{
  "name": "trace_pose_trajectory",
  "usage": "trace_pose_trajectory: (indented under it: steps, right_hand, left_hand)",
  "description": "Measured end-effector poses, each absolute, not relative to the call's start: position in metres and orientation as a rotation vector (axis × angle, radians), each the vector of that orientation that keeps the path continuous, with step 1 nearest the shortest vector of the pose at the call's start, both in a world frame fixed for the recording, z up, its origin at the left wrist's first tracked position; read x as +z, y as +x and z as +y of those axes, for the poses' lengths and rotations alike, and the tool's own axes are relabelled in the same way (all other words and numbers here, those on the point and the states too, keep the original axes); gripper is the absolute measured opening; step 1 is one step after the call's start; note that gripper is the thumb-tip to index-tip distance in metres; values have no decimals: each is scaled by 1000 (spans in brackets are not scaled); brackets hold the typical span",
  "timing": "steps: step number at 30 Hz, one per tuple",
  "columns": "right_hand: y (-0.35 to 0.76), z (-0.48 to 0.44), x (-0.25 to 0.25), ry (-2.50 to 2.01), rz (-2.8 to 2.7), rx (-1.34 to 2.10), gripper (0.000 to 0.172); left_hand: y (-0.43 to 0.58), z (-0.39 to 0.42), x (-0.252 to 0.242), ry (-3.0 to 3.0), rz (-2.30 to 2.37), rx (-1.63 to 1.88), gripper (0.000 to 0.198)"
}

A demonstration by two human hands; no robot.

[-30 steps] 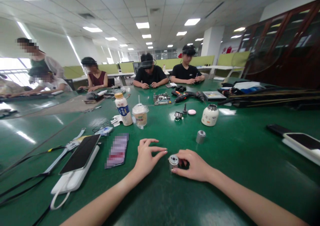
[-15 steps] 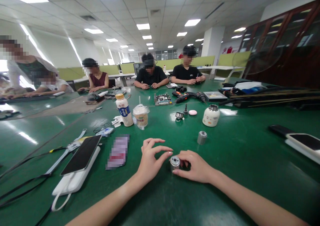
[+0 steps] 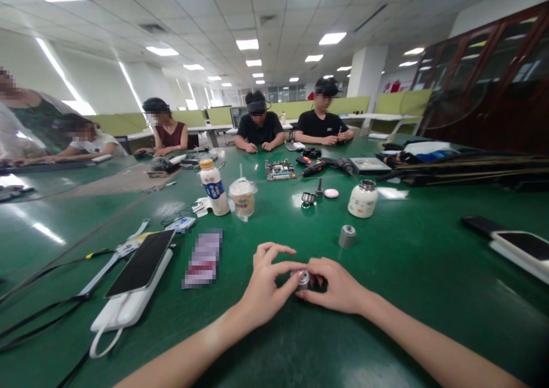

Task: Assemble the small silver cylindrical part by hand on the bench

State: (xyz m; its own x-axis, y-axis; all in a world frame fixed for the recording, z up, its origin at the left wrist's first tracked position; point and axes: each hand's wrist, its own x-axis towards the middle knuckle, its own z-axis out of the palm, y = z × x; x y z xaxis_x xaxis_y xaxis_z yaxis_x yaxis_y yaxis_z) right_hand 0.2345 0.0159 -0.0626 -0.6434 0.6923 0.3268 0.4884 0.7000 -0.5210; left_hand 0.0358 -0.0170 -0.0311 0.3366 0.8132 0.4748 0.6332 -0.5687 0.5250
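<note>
A small silver metal cylinder [image 3: 304, 284] stands on the green table in front of me. My right hand [image 3: 337, 286] grips it from the right, thumb at the near side and fingers behind. The thumb and forefinger of my left hand [image 3: 266, 282] close on its top from the left, covering most of the top face; the other left fingers are raised. Beyond my right hand stands a second, similar metal cylinder [image 3: 347, 236], apart from both hands.
Beyond stand a white jar [image 3: 362, 199], a bottle [image 3: 214, 190] and a lidded cup [image 3: 242, 198]. A circuit board [image 3: 280, 170] and power drills [image 3: 328, 165] lie farther back. At left are a phone [image 3: 139, 264] on a white power bank [image 3: 124, 313] and cables. Several people sit around.
My left hand has moved right, and its thumb and forefinger have come onto the top of the cylinder. My right hand keeps its hold almost in place.
</note>
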Motion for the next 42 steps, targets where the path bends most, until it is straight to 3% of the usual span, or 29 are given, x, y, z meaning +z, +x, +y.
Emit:
trace_pose_trajectory:
  steps: [10,25,42]
  right_hand:
    - [235,17,-65,-917,-2389,514,28]
    - [234,15,-59,-908,-2416,544,25]
    - [234,15,-59,-944,-2434,503,28]
  left_hand:
    - [36,-18,-31,2282,1224,945,29]
    - [39,-15,-35,2083,1327,1114,8]
    - [24,3,-42,2216,1520,1285,9]
